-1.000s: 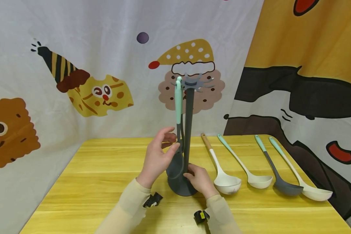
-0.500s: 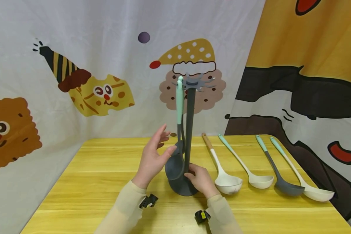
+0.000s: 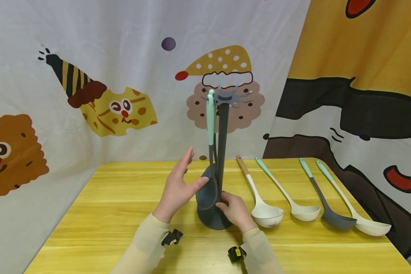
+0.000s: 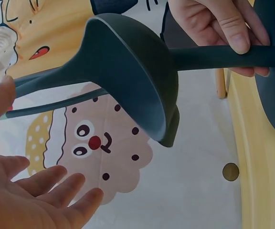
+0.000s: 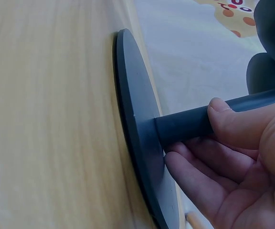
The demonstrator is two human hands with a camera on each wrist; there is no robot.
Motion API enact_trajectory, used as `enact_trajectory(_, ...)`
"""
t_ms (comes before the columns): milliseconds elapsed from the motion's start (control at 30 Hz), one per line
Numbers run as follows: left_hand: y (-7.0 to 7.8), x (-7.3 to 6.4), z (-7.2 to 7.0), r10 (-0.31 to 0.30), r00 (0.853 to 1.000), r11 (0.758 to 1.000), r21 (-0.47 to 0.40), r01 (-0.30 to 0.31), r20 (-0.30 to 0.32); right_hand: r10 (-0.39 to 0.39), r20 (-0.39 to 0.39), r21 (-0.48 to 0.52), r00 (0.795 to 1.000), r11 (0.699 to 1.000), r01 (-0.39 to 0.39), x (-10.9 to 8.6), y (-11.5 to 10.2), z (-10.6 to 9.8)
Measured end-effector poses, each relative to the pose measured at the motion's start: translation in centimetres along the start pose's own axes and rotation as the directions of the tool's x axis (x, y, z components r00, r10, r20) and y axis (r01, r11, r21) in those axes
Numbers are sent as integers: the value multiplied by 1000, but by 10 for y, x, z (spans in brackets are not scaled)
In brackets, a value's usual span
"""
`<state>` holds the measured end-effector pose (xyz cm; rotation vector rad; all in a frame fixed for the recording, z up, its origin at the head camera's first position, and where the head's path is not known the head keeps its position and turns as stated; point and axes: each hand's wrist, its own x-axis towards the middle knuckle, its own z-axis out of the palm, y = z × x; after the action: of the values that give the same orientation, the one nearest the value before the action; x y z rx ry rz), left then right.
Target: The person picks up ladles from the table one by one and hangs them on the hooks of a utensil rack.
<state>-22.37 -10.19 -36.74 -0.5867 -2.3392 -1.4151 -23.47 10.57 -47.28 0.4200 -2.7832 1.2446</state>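
Note:
A dark grey utensil stand (image 3: 223, 144) rises upright from a round base (image 5: 144, 133), topped by a ring of hooks (image 3: 226, 99). From its left side hangs a dark grey ladle (image 3: 206, 195) with a mint handle; a second dark utensil (image 3: 211, 171) hangs behind, mostly hidden. My left hand (image 3: 176, 190) is spread beside the ladle, fingers extended, with the thumb tip right at its shaft in the left wrist view. Low on the pole, my right hand (image 3: 235, 210) grips it between thumb and fingers, just above the base, as the right wrist view shows.
Several ladles lie in a row on the wooden table (image 3: 123, 213) at right: a white one with a wood-coloured handle (image 3: 267, 215), a mint-handled white one (image 3: 305, 212), a grey one (image 3: 338, 220) and another white one (image 3: 373, 227). A printed curtain (image 3: 130, 57) hangs behind.
My left hand has drawn back leftward from the hanging shafts and its fingers have straightened. The hanging ladle has swung slightly left, then back right. My right hand keeps its grip on the pole.

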Motion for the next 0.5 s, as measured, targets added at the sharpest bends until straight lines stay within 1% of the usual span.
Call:
enact_trajectory(100,-1,-1,-1,-31,999,999,32,30,23,0,0,-2,1000,1000,0,0,0,0)
enact_trajectory(167,-1,-2,-1,-40,999,998,58,38,32,-4,-2,-7,1000,1000,4,0,0,0)
enact_trajectory(267,-3,-4,-1,-31,999,996,87,27,41,-12,-5,-11,1000,1000,12,0,-1,0)
enact_trajectory(400,-7,-7,-3,7,999,992,122,-13,53,-12,4,-9,1000,1000,12,0,-1,-1)
enact_trajectory(500,-10,-9,-3,10,998,989,147,-19,64,-14,22,-1,1000,1000,14,-1,-2,-2)
